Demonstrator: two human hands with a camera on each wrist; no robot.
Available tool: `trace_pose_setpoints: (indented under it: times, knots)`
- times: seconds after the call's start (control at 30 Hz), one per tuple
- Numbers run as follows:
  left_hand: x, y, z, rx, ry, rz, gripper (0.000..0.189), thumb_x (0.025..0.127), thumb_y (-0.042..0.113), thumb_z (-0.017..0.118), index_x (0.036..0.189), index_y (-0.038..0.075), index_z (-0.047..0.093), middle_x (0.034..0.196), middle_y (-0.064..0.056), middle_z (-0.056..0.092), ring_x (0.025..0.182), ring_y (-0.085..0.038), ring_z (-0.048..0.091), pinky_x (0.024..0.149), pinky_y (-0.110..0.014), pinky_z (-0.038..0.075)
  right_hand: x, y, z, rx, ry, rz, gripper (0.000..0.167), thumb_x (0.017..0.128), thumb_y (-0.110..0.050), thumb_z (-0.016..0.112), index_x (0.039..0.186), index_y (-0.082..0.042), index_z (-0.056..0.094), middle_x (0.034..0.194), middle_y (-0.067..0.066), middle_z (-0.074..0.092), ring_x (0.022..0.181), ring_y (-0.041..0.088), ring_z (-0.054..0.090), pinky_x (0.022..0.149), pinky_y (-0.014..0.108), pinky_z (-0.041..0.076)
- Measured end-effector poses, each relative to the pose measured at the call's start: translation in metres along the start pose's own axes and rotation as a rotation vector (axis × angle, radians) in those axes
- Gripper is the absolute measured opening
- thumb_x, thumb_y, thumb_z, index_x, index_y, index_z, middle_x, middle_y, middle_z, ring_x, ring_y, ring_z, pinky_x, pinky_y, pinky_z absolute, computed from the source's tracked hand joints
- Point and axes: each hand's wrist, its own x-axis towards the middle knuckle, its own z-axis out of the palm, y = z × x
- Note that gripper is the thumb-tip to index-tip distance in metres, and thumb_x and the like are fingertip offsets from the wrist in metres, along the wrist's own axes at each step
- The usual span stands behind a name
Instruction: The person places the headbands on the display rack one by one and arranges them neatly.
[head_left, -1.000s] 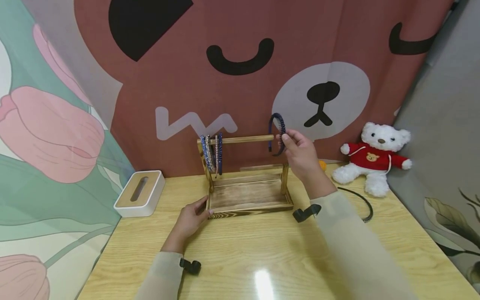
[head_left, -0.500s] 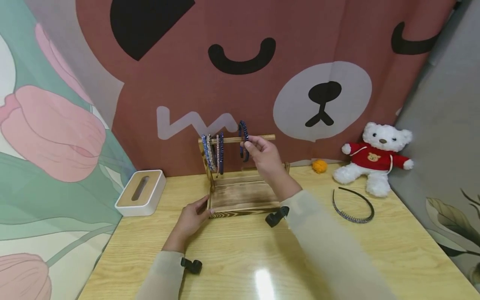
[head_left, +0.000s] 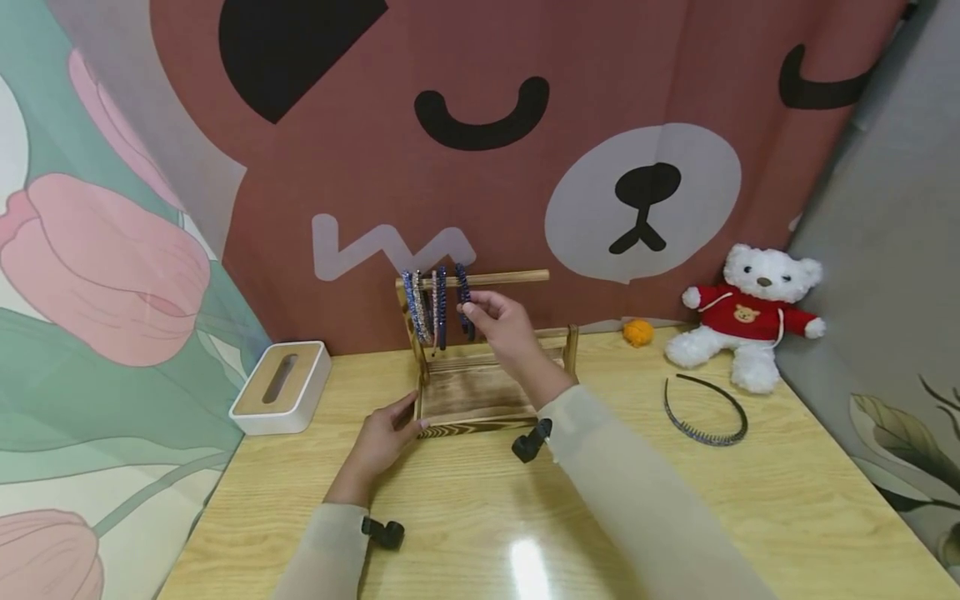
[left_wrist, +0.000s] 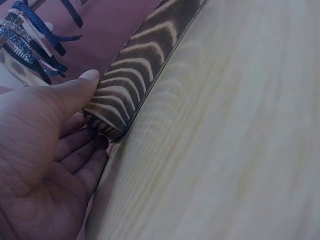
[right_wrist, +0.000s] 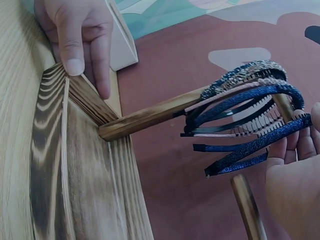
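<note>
A wooden display rack (head_left: 480, 396) with a tray base and a raised rod (head_left: 513, 277) stands at the back of the table. Several glittery headbands (head_left: 417, 304), silver, pink and blue, hang at the rod's left end. My right hand (head_left: 504, 327) pinches a dark blue headband (right_wrist: 260, 145) between thumb and fingers; it hangs over the rod, a small gap right of the others. At the rack's front left corner, my left hand (head_left: 382, 433) grips the wood, thumb on the striped front edge (left_wrist: 127, 82) and fingers curled around the side.
To the rack's left is a white tissue box (head_left: 300, 408) with a wooden lid. A dark toothed headband (head_left: 712, 439) lies on the table at the right. Behind it are an orange ball (head_left: 638, 333) and a white teddy bear (head_left: 750, 321) in a red sweater.
My right hand has carried the dark blue headband from beyond the rod's right tip leftward along the rod, close to the hanging ones. The left hand has stayed at the rack's corner.
</note>
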Motion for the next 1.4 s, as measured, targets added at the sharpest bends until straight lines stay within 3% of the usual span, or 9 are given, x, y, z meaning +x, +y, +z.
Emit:
trace_pose_setpoints:
  times: [0.17,0.37,0.53,0.6,0.8,0.97,1.17,1.4]
  knots:
    - [0.001,0.000,-0.001,0.013,0.010,0.010,0.067,0.107,0.027,0.074,0.166,0.012,0.048,0.164,-0.016,0.054,0.154,-0.035,0.050,0.126,-0.053,0.044,0.002,0.001,0.007,-0.037,-0.008,0.005,0.033,0.110,-0.020,0.070,0.140,-0.006,0.071,0.131,0.014,0.077,0.131,0.031,0.069,0.116,0.046,0.053]
    - [0.001,-0.003,0.000,-0.002,0.008,0.004,0.067,0.107,0.025,0.074,0.166,0.011,0.047,0.165,-0.016,0.052,0.155,-0.034,0.049,0.126,-0.051,0.043,0.001,0.001,0.014,-0.084,-0.001,0.042,0.037,0.109,-0.029,0.072,0.141,-0.011,0.072,0.126,0.008,0.076,0.128,0.033,0.066,0.113,0.056,0.053]
    - [0.002,-0.001,0.000,0.012,0.013,0.017,0.066,0.107,0.025,0.075,0.166,0.010,0.048,0.164,-0.016,0.054,0.154,-0.035,0.050,0.126,-0.052,0.044,0.001,0.002,0.017,-0.090,0.018,0.034,0.034,0.109,-0.027,0.072,0.139,-0.011,0.074,0.116,0.006,0.074,0.116,0.027,0.068,0.099,0.041,0.056]
    - [0.002,0.000,-0.001,0.022,0.016,0.019,0.066,0.106,0.025,0.075,0.165,0.011,0.049,0.163,-0.016,0.055,0.154,-0.035,0.050,0.126,-0.053,0.043,0.002,0.003,0.018,-0.091,0.024,0.028,0.033,0.108,-0.026,0.073,0.137,-0.011,0.075,0.114,0.004,0.074,0.110,0.019,0.068,0.095,0.034,0.056]
    - [0.002,0.002,-0.002,0.019,0.018,0.020,0.066,0.107,0.024,0.074,0.165,0.009,0.048,0.164,-0.017,0.054,0.154,-0.036,0.050,0.126,-0.053,0.044,0.002,0.002,0.019,-0.069,0.029,0.014,0.031,0.107,-0.022,0.074,0.135,-0.009,0.076,0.111,0.004,0.075,0.106,0.018,0.068,0.092,0.030,0.057]
    - [0.003,0.003,-0.004,0.018,0.012,0.015,0.066,0.107,0.025,0.075,0.165,0.010,0.049,0.164,-0.017,0.054,0.154,-0.035,0.051,0.125,-0.053,0.045,0.002,0.001,0.019,-0.072,0.017,0.018,0.033,0.107,-0.024,0.074,0.138,-0.011,0.075,0.117,0.006,0.075,0.110,0.019,0.069,0.097,0.035,0.058]
    - [0.002,0.000,-0.003,0.004,0.018,0.009,0.066,0.106,0.024,0.075,0.165,0.009,0.049,0.164,-0.018,0.054,0.154,-0.036,0.051,0.125,-0.052,0.045,-0.004,0.006,0.012,-0.127,0.003,0.024,0.040,0.108,-0.033,0.073,0.145,-0.017,0.072,0.133,0.006,0.075,0.128,0.025,0.069,0.114,0.048,0.055]
    - [-0.001,-0.001,0.001,0.009,0.013,0.011,0.067,0.107,0.025,0.075,0.166,0.010,0.047,0.165,-0.016,0.053,0.154,-0.036,0.050,0.126,-0.053,0.043,-0.032,0.015,-0.020,-0.203,-0.038,0.004,0.041,0.109,-0.040,0.070,0.147,-0.026,0.070,0.139,-0.001,0.076,0.133,0.023,0.069,0.118,0.051,0.054]
